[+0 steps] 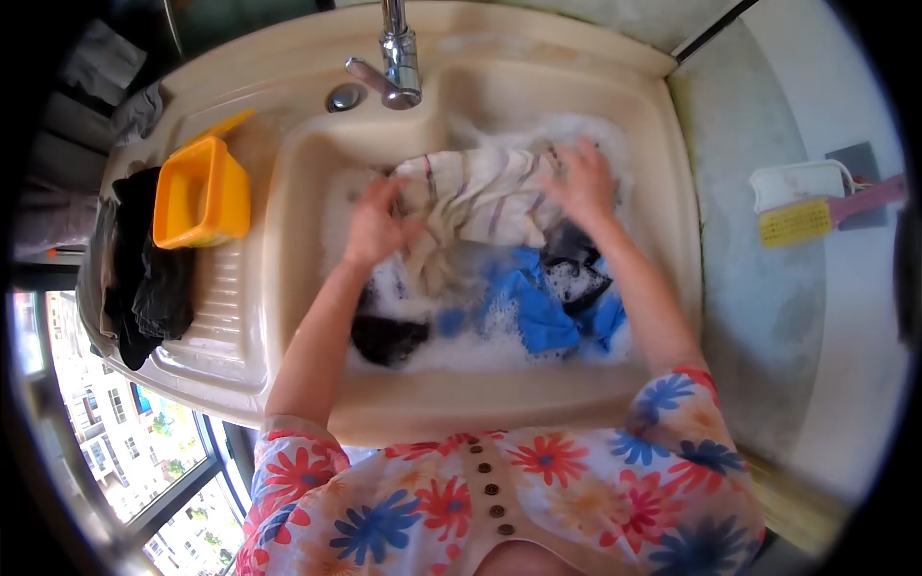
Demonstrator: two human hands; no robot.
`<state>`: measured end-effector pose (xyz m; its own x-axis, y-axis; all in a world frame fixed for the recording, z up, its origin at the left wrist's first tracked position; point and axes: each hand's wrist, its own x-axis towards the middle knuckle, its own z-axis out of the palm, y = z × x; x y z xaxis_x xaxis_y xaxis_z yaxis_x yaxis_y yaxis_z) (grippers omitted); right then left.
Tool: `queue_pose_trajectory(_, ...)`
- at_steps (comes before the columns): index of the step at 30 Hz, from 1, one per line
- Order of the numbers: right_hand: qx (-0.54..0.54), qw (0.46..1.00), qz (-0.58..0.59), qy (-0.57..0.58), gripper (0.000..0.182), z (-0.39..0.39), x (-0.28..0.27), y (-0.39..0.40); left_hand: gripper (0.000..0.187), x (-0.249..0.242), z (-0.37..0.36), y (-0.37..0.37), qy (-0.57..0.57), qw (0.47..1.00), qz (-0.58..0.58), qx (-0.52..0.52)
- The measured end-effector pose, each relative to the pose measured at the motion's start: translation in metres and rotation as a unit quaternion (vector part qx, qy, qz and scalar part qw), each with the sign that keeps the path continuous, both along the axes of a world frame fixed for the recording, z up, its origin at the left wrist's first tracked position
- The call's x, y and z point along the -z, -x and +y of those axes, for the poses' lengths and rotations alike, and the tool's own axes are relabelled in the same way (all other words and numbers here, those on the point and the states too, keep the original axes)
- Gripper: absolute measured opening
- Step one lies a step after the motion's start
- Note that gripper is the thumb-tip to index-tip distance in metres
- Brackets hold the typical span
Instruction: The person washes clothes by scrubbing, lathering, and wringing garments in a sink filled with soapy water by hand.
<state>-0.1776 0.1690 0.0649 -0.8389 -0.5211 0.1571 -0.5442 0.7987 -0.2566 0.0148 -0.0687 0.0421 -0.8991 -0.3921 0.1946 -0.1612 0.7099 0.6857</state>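
Observation:
A cream cloth with thin dark stripes (480, 192) lies bunched and wet across the sink, partly above the suds. At its left end is my left hand (379, 223), fingers bent and apart, touching or just beside the fabric. My right hand (583, 184) is at the cloth's right end with its fingers spread. Below the cloth, a blue garment (543, 312) floats in soapy water. Near it are a dark garment (574, 264) on the right and a black piece (389, 338) at the lower left. Foam hides parts of the clothes.
A chrome faucet (399, 72) stands behind the sink (682, 240). Left on the drainboard are a yellow container (230, 197) and dark clothes (144, 269). On the right ledge lie a yellow-bristled brush (797, 222) and a white object (797, 182).

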Motion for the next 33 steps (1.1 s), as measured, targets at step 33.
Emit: queue_pose_trajectory(33,-0.050,0.938,-0.256,0.227,0.018,-0.112,0.042,-0.093,0.035,0.038,0.067,0.022,-0.652,0.726,-0.048,-0.212)
